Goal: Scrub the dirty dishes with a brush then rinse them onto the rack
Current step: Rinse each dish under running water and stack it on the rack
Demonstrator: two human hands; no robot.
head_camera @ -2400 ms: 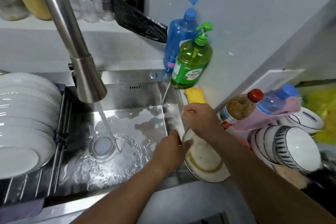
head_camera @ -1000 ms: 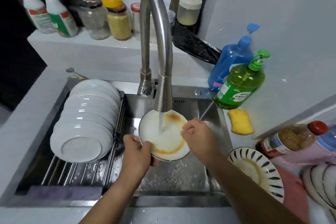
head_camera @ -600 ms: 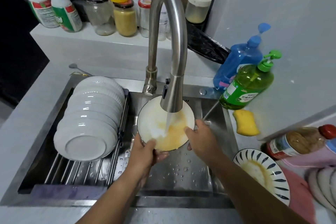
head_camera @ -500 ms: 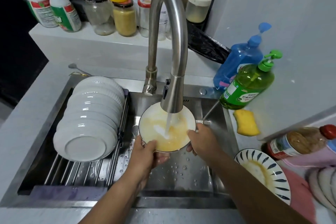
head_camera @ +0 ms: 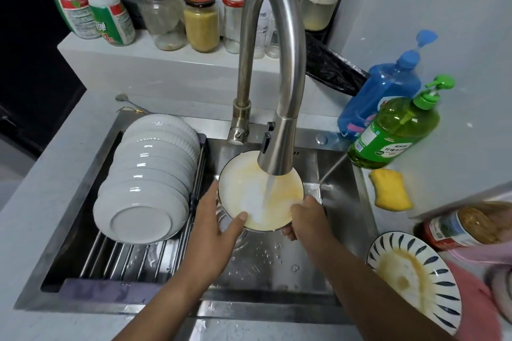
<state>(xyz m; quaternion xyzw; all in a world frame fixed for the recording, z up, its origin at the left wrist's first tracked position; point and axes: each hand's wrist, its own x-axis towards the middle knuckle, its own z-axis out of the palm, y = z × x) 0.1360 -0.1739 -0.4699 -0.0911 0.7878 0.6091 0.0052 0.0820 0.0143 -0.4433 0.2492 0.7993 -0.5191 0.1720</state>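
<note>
Both forearms reach up from 6 o'clock into the sink [head_camera: 340,232]. The left hand [head_camera: 213,227] grips the stained plate [head_camera: 249,191] at its 8 o'clock rim, thumb curled over the edge. The right hand [head_camera: 307,219] pinches the rim at 4 o'clock, fingers underneath. The plate tilts under the faucet [head_camera: 277,147], water striking its centre. At 9 o'clock, white bowls [head_camera: 146,174] lean on the rack [head_camera: 124,257].
</note>
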